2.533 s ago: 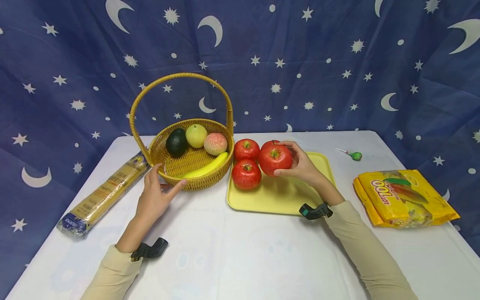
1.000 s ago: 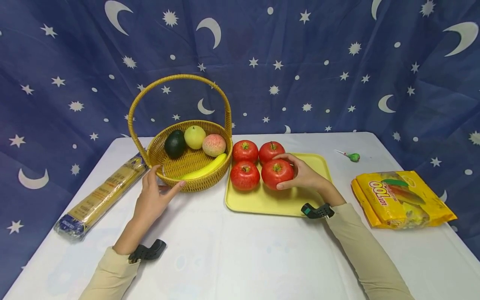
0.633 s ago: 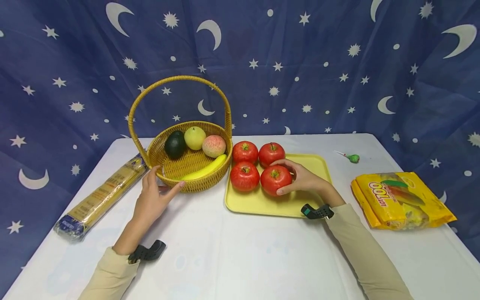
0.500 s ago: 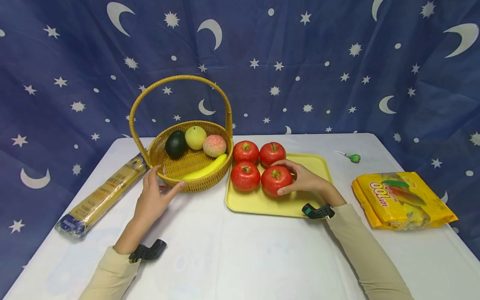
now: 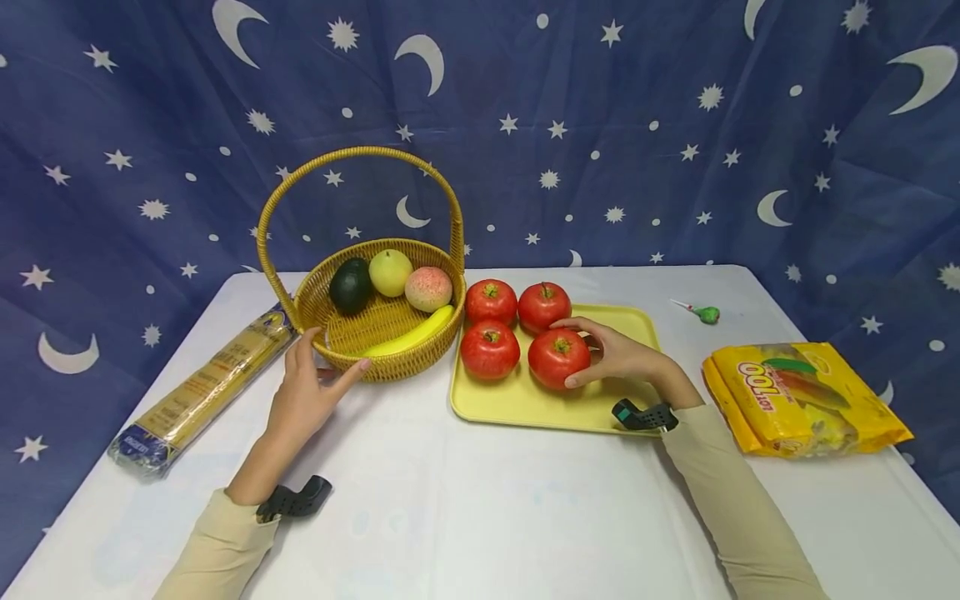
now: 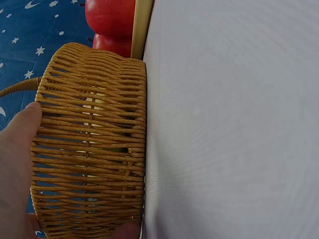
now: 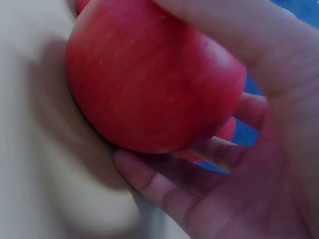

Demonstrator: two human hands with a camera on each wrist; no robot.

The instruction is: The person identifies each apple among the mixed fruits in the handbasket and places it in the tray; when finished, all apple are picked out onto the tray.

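Note:
In the head view my right hand (image 5: 621, 357) curls its thumb and fingers round a red apple (image 5: 558, 359) low over the yellow tray (image 5: 510, 409). The right wrist view shows that apple close up, apparently resting on the tray. Other red apples stand beside it: one to its left (image 5: 490, 350) and two behind. My left hand (image 5: 303, 402) holds the wicker basket (image 5: 408, 367) by its near left rim, thumb at the front. Inside the basket lie an avocado (image 5: 351, 286), a round yellow-green fruit (image 5: 391, 272), a peach (image 5: 428, 289) and a banana (image 5: 411, 335).
A long pack of spaghetti (image 5: 213, 385) lies left of the basket. At the right are a yellow snack bag (image 5: 806, 400) with a mango picture and a green lollipop (image 5: 707, 314). A blue star-patterned cloth (image 5: 480, 142) hangs behind the white table (image 5: 450, 517).
The right hand has brought its apple down and forward from above the others onto the tray, then shifted slightly right with it. The left hand and the basket have stayed put.

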